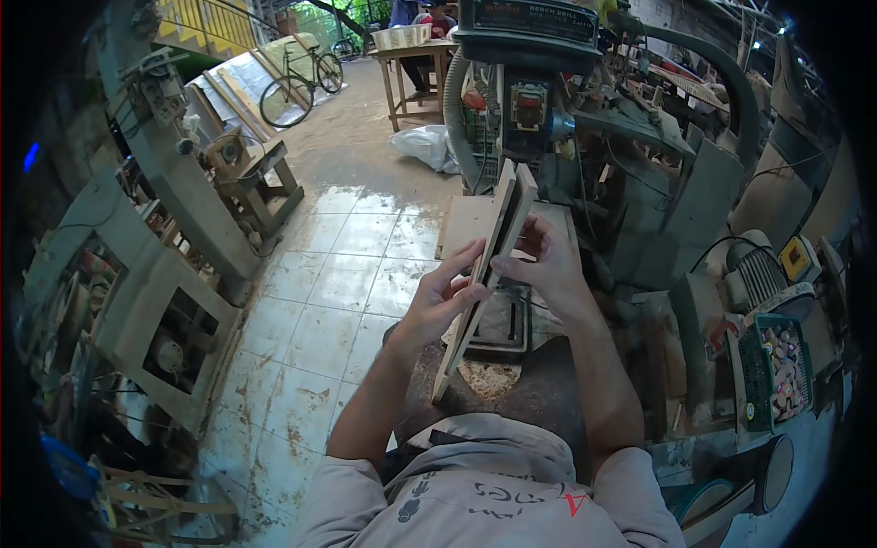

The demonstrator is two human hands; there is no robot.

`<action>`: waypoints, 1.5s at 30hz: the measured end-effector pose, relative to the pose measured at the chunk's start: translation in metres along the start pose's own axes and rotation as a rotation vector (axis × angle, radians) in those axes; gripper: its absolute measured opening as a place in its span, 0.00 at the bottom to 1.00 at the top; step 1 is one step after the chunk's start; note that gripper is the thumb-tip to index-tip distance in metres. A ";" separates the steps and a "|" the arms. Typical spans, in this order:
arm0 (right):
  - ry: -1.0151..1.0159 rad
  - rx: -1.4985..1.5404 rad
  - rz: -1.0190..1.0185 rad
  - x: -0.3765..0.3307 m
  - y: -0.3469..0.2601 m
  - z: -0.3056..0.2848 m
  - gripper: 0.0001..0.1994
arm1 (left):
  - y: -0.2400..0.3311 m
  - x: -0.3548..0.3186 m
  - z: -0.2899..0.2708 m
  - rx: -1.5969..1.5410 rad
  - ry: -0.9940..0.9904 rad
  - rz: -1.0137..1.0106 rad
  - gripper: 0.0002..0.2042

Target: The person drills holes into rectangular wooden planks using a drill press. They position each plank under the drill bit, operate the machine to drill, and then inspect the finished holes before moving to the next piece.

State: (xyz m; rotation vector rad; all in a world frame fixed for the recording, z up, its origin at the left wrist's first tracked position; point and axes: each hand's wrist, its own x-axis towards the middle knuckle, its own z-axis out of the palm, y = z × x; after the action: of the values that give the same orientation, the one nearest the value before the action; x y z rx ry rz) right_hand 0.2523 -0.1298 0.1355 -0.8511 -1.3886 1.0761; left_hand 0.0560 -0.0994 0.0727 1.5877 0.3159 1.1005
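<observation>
And here, on the near side of the drill press [525, 100], a long wooden piece [482, 297] stands at a slant, upper end toward the machine, lower end down over the seated person's lap. A dark gap runs along it; whether that's two strips together or one grooved length, I can't make out. The left hand [437, 306] grips its left side, fingers and thumb closed on the wood, some fingertips lost from sight. Higher up, the right hand [553, 265] pinches it too, thumb on the near face, the other fingers curled and partly hidden behind. Below the drill press, a grey slotted plate [513, 334] peeks out, half covered by the wood, with sawdust [491, 377] just nearer the lap. The machine's working end is too dim to read. Left of the drill press lies a crumpled plastic bag [423, 146]; beyond it, a bench [395, 57] bears a pale tray [402, 37], and another person there is partly cut off by the top edge. Well right of the machine, a green crate [756, 374] holds small pieces too blurred to name.
</observation>
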 end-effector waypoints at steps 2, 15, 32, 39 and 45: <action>-0.024 0.068 0.005 -0.002 0.001 -0.007 0.33 | -0.003 0.001 0.000 0.044 0.010 0.020 0.29; -0.059 0.313 -0.136 -0.046 0.010 -0.084 0.48 | -0.008 -0.023 -0.048 -0.044 0.274 0.163 0.26; 0.722 -0.222 -0.510 -0.193 -0.032 -0.125 0.38 | -0.033 -0.014 -0.045 -0.119 0.249 0.173 0.25; 1.219 -0.839 -0.580 -0.195 0.007 -0.092 0.36 | -0.020 -0.012 -0.028 -0.056 0.237 0.138 0.26; 1.366 -0.892 -0.657 -0.183 0.029 -0.085 0.37 | -0.022 -0.016 -0.033 -0.052 0.247 0.141 0.26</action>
State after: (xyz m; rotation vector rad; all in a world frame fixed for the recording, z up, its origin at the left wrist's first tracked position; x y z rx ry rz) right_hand 0.3542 -0.2810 0.0437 -1.2314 -0.7184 -0.7045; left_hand 0.0294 -0.0829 0.0440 1.4463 0.3400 1.4074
